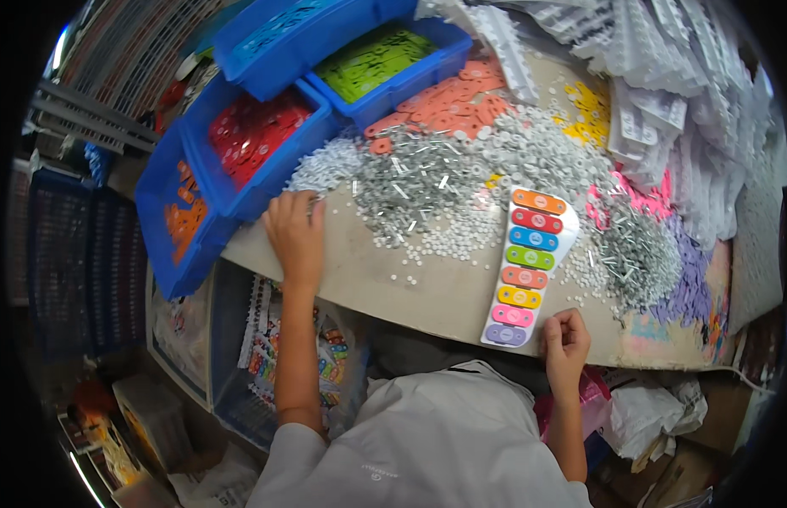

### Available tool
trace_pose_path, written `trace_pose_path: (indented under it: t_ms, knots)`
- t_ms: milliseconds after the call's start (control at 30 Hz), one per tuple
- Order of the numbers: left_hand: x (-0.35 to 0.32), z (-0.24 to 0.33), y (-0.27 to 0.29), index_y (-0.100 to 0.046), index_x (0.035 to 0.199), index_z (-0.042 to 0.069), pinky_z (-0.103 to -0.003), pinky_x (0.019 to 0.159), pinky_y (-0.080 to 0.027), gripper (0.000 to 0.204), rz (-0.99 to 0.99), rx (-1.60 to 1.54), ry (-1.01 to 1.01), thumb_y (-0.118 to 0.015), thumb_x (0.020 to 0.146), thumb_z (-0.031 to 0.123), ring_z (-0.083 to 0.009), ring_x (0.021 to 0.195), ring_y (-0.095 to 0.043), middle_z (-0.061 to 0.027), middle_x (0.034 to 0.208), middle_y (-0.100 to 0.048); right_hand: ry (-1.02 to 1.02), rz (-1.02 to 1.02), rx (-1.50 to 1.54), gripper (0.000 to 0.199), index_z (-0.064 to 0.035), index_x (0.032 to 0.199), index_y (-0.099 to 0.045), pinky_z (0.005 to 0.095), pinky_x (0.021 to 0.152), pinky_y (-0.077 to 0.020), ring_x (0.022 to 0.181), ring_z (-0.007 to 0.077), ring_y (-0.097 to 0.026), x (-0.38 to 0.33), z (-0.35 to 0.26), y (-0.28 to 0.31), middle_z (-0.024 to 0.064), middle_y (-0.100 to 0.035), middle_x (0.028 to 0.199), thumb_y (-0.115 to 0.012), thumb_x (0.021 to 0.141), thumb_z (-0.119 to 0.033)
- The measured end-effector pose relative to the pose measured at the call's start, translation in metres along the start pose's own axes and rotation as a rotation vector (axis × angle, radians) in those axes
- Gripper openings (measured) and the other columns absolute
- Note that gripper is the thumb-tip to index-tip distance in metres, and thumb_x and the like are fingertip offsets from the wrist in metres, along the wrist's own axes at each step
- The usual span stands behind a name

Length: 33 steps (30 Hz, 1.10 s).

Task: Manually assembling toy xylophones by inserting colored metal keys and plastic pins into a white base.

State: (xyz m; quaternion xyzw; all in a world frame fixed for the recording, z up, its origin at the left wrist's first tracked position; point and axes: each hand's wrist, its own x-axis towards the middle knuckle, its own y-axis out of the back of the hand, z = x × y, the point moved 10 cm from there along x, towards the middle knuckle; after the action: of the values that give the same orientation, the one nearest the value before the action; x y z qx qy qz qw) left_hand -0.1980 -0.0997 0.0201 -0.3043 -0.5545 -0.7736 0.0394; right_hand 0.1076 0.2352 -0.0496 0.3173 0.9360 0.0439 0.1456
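Observation:
A white toy xylophone base (529, 267) with several coloured bars lies on the table in front of me. My right hand (565, 340) is curled at its near end, fingers closed beside the purple bar; whether it pinches a small part is hidden. My left hand (295, 233) rests knuckles-up on the table at the left edge of a heap of small metal pins (410, 182) and white beads (326, 165); what its fingers hold cannot be seen.
Blue bins hold red (254, 135), orange (184, 218), green (372, 61) and blue (283, 30) plastic bars at the back left. Loose orange bars (448, 97), yellow and pink pieces, another pin heap (639, 254) and stacked white bases (664, 76) crowd the right. Finished toys fill a crate (266, 356) below the table.

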Motion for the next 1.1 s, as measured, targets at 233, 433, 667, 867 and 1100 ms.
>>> trace_pose_path:
  t_ms: [233, 433, 667, 867, 1100]
  knots:
    - [0.005, 0.002, -0.015, -0.070, 0.096, 0.008, -0.043, 0.085, -0.041, 0.013, -0.025, 0.048, -0.015, -0.072, 0.087, 0.017, -0.0295, 0.098, -0.057, -0.0089, 0.094, -0.061, 0.025, 0.008, -0.057, 0.018, -0.0055, 0.089, -0.055, 0.0209, 0.049, -0.0341, 0.055, 0.0025, -0.046, -0.003, 0.003, 0.005, -0.0048, -0.053, 0.066, -0.062, 0.101, -0.015]
    - [0.001, 0.002, -0.019, -0.066, 0.094, 0.007, -0.043, 0.085, -0.042, 0.011, -0.040, 0.076, -0.049, -0.070, 0.086, 0.014, -0.0297, 0.098, -0.058, -0.0074, 0.097, -0.063, -0.037, -0.047, -0.049, 0.013, -0.0029, 0.091, -0.060, 0.0206, 0.055, -0.0368, 0.063, 0.0019, -0.049, -0.003, -0.016, 0.013, -0.0047, -0.056, 0.071, -0.064, 0.099, -0.012]
    - [0.001, 0.015, -0.021, -0.065, 0.096, 0.006, -0.040, 0.078, -0.042, 0.011, -0.024, 0.056, -0.079, -0.068, 0.087, 0.010, -0.0243, 0.082, -0.055, -0.0053, 0.085, -0.058, 0.106, 0.505, -0.427, 0.010, 0.0004, 0.094, -0.064, 0.0254, 0.063, -0.0443, 0.070, 0.0082, -0.055, -0.002, -0.039, 0.143, 0.0010, -0.061, 0.078, -0.063, 0.096, -0.009]
    - [-0.021, 0.022, -0.032, -0.065, 0.098, 0.002, -0.035, 0.060, -0.038, 0.012, -0.311, -0.451, 0.306, -0.068, 0.087, 0.004, -0.0195, 0.065, -0.047, -0.0059, 0.070, -0.050, 0.166, 0.644, -0.679, 0.013, -0.0003, 0.104, -0.064, 0.0331, 0.071, -0.0479, 0.084, 0.0219, -0.060, 0.006, -0.033, 0.193, 0.0110, -0.061, 0.093, -0.066, 0.093, -0.007]
    - [-0.030, 0.085, -0.023, -0.069, 0.098, 0.001, -0.038, 0.073, -0.048, 0.012, -0.358, -0.366, -0.065, -0.067, 0.086, 0.002, -0.0264, 0.075, -0.060, -0.0116, 0.085, -0.062, 0.256, 0.607, -0.780, 0.014, -0.0005, 0.105, -0.063, 0.0358, 0.080, -0.0477, 0.089, 0.0260, -0.059, 0.019, -0.043, 0.186, 0.0127, -0.060, 0.097, -0.066, 0.093, -0.008]
